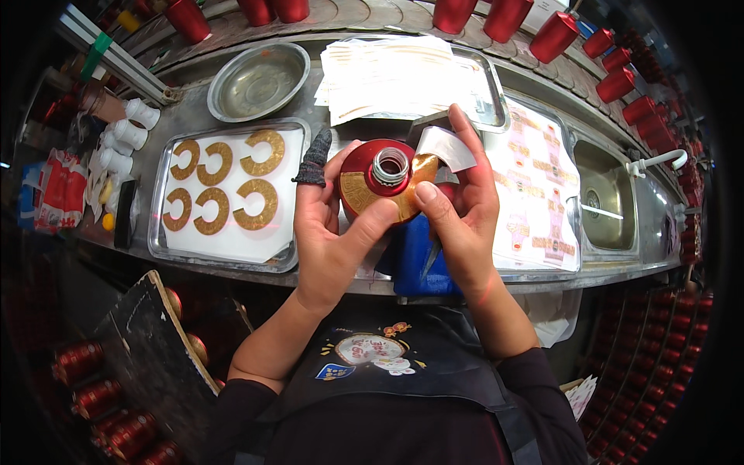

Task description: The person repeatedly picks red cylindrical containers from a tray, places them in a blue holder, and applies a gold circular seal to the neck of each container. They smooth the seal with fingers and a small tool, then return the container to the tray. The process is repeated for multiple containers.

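Observation:
My left hand (333, 256) is wrapped round a red bottle (355, 164) with its open, clear threaded neck facing up. A black cover sits on one of its fingertips. On the bottle's shoulder lies a gold ring-shaped label (360, 194), pressed by my left thumb. My right hand (469, 209) grips the label's right end, thumb on the gold side; this end stands up off the bottle. A pale piece (448, 147) shows by the right fingers; whether it is part of the label I cannot tell. A dark pointed tool (432, 257) sticks out below the right palm.
A tray (301, 209) at left carries several gold C-shaped labels. Behind stand a metal bowl (258, 82) and a stack of white sheets (387, 77). Printed sheets (535, 186) and a sink (608, 198) are at right. Red bottles (554, 36) line a conveyor (372, 17) at the back.

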The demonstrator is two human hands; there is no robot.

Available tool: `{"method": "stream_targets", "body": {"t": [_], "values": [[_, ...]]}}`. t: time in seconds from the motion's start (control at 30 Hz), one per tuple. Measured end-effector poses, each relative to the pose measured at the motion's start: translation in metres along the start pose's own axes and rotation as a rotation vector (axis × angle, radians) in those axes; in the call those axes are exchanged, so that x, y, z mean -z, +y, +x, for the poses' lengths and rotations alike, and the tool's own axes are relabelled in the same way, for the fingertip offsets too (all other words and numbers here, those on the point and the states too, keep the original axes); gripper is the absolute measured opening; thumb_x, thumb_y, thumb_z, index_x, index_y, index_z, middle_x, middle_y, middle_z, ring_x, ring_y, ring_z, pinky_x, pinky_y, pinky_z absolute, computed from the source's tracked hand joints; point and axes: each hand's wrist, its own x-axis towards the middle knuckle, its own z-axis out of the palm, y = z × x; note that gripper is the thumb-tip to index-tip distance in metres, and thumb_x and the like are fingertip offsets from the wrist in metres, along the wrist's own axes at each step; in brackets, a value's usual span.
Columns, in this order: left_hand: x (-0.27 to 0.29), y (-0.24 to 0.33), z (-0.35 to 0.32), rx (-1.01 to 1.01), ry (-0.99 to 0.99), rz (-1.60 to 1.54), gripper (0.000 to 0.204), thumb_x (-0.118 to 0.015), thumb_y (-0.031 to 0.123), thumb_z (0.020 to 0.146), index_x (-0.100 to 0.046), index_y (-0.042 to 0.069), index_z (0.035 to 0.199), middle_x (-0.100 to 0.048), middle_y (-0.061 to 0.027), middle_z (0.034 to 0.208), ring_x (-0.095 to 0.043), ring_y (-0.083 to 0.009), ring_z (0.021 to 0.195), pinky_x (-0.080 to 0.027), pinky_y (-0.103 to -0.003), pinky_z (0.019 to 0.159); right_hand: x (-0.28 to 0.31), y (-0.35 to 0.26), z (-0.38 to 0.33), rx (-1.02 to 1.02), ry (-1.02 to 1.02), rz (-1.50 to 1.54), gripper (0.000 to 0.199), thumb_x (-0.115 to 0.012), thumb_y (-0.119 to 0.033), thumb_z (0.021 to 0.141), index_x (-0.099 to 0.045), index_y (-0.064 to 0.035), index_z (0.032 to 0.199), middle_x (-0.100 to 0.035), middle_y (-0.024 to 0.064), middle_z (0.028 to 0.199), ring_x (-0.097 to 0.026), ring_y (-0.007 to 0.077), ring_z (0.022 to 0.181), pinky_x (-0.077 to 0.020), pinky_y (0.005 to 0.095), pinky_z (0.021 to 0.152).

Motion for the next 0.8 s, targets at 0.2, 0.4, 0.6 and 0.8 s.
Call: {"method": "stream_targets", "body": {"t": [0.2, 0.4, 0.6, 0.8], "values": [[-0.002, -0.003, 0.0, -0.101, -0.016, 0.168, 0.074, -0.083, 0.009, 0.08, -0.043, -0.003, 0.141, -0.059, -0.0137, 0.13, -0.059, -0.019, 0.12, -0.046, -0.035, 0.107, 0.005, 0.003, 0.002, -0.03, -0.044, -0.022, 0.081, -0.07, -0.007, 0.092, -0.025, 0.0015, 0.159, -0.046, 0.0174, 0.149, -0.061, 0.0169, 0.117, -0.0548, 0.0269, 0.089], [0.0, -0.004, 0.0, -0.097, 0.008, 0.226, 0.079, -0.085, 0.011, 0.078, -0.042, -0.004, 0.142, -0.057, -0.0142, 0.132, -0.058, -0.0195, 0.121, -0.045, -0.034, 0.108, 0.001, 0.001, 0.004, -0.07, 0.005, 0.043, 0.081, -0.068, -0.004, 0.091, -0.024, 0.0012, 0.159, -0.046, 0.0172, 0.148, -0.06, 0.0179, 0.117, -0.0543, 0.0282, 0.092], [0.01, -0.005, 0.001, -0.03, -0.038, -0.047, 0.074, -0.082, 0.017, 0.087, -0.04, -0.006, 0.143, -0.056, -0.0172, 0.135, -0.055, -0.0195, 0.125, -0.044, -0.034, 0.109, 0.0, -0.008, 0.002, -0.127, -0.019, -0.032, 0.085, -0.072, -0.002, 0.089, -0.024, 0.001, 0.159, -0.049, 0.0168, 0.143, -0.064, 0.0174, 0.111, -0.056, 0.0269, 0.087], [0.016, -0.007, 0.006, -0.047, -0.053, -0.006, 0.065, -0.08, 0.014, 0.089, -0.043, -0.006, 0.138, -0.057, -0.0176, 0.135, -0.056, -0.0207, 0.125, -0.044, -0.035, 0.109, -0.003, -0.007, 0.003, -0.125, 0.006, -0.043, 0.086, -0.072, 0.001, 0.087, -0.025, 0.0002, 0.159, -0.054, 0.0154, 0.136, -0.065, 0.0151, 0.104, -0.0546, 0.0238, 0.083]]}}
